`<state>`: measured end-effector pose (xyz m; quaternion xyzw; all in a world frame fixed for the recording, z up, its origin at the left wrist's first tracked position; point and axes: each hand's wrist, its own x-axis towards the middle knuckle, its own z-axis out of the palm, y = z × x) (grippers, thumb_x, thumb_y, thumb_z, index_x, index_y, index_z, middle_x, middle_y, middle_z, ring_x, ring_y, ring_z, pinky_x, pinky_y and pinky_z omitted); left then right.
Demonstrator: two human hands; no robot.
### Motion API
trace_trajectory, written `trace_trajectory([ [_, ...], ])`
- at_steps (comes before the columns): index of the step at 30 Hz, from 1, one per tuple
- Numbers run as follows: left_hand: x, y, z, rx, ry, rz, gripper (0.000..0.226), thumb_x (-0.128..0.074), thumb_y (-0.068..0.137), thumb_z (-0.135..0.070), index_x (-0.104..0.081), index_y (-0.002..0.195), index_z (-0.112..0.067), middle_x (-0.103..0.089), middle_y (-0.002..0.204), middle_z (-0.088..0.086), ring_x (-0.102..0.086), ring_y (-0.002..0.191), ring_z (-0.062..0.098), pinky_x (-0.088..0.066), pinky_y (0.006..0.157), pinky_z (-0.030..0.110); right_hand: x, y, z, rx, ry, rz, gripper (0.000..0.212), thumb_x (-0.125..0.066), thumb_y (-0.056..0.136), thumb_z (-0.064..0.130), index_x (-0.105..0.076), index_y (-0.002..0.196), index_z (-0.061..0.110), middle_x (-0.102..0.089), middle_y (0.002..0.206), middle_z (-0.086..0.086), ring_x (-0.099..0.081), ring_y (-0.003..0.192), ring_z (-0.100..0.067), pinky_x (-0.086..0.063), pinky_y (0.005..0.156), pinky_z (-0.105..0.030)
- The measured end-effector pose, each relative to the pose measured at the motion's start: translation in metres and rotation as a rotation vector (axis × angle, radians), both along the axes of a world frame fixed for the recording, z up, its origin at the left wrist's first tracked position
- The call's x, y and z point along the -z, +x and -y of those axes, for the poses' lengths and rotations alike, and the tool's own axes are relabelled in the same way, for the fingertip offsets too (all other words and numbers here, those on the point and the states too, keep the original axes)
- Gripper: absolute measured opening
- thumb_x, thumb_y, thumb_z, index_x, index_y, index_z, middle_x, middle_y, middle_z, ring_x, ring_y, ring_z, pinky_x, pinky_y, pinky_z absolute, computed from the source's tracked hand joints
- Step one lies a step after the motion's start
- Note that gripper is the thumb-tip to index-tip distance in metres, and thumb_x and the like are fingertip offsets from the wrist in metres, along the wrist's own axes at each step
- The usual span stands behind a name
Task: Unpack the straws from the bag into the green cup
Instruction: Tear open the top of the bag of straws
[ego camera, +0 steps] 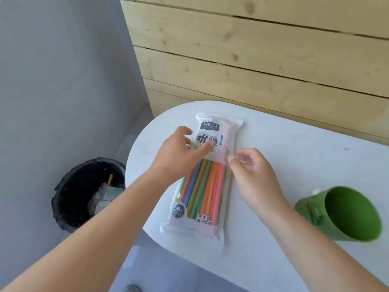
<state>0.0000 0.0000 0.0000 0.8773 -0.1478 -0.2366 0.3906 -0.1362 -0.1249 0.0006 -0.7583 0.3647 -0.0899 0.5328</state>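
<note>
A white rounded desk (273, 154) stands against a pale plank wall (252, 49). A grey wall (63, 70) is left, a black-lined bin (88, 192) on the grey floor (31, 228).

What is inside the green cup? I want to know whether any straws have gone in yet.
The green plastic cup shows only its bare green inner wall; its bottom is out of sight. The coloured straws lie in the printed plastic bag.
</note>
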Motion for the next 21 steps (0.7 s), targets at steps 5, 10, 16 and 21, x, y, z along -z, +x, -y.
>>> trace_trajectory([
  [5, 0.005, 0.024, 0.028, -0.040, -0.049, -0.040, 0.078, -0.075, 0.082, -0.067, -0.048, 0.140, -0.023, -0.063, 0.104, -0.011, -0.064, 0.087, 0.004, -0.046, 0.063, 0.026, 0.017, 0.011, 0.009, 0.113, 0.234, 0.159, 0.047, -0.059, 0.082, 0.050, -0.054, 0.122, 0.028, -0.065, 0.124, 0.005, -0.068, 0.106, -0.014, -0.052, 0.096, -0.040],
  [10, 0.003, 0.022, 0.036, -0.074, -0.157, -0.124, 0.078, -0.087, 0.077, -0.056, -0.053, 0.139, -0.024, -0.066, 0.108, -0.008, -0.062, 0.091, 0.004, -0.043, 0.065, 0.023, 0.015, 0.016, 0.018, 0.157, 0.371, 0.208, 0.077, -0.059, 0.071, 0.060, -0.049, 0.138, 0.025, -0.065, 0.132, -0.002, -0.062, 0.121, -0.025, -0.045, 0.106, -0.055],
  [16, -0.015, 0.010, 0.035, -0.047, -0.358, -0.165, 0.050, -0.086, 0.081, -0.050, -0.070, 0.120, -0.021, -0.083, 0.098, -0.003, -0.077, 0.088, 0.016, -0.057, 0.082, 0.034, -0.011, 0.012, 0.026, 0.157, 0.422, 0.327, 0.067, -0.061, 0.087, 0.056, -0.046, 0.142, 0.021, -0.072, 0.123, -0.005, -0.074, 0.101, -0.023, -0.058, 0.090, -0.050],
  [21, -0.053, -0.006, 0.036, 0.065, -0.578, -0.258, 0.041, -0.074, 0.095, -0.043, -0.072, 0.112, -0.005, -0.082, 0.101, 0.013, -0.075, 0.085, 0.027, -0.059, 0.080, 0.038, -0.056, 0.003, 0.036, 0.133, 0.379, 0.511, 0.034, -0.063, 0.094, 0.043, -0.067, 0.115, 0.016, -0.080, 0.103, -0.003, -0.077, 0.091, -0.022, -0.059, 0.087, -0.047],
])
